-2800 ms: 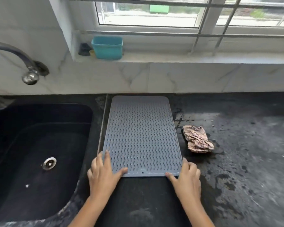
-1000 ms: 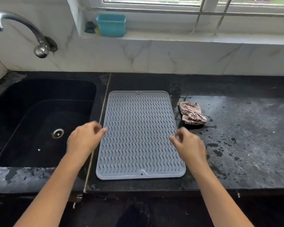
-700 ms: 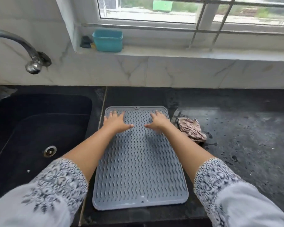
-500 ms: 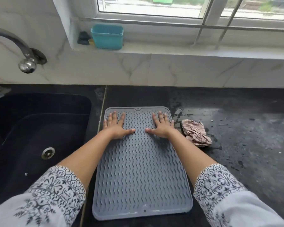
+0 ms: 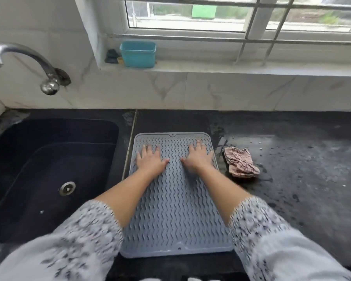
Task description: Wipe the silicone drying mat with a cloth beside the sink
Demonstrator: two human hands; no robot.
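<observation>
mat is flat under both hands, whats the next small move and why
Probably lift the right hand off the mat and reach for the crumpled cloth lying just right of it on the counter. Both hands, the left hand too, lie flat and empty, so wiping cannot start yet.

Silicone drying mat (image 5: 174,209) and cloth (image 5: 240,165)
Grey ridged mat flat at the countertop's (image 5: 302,189) left edge; crumpled patterned cloth just beside its far right corner.
</observation>
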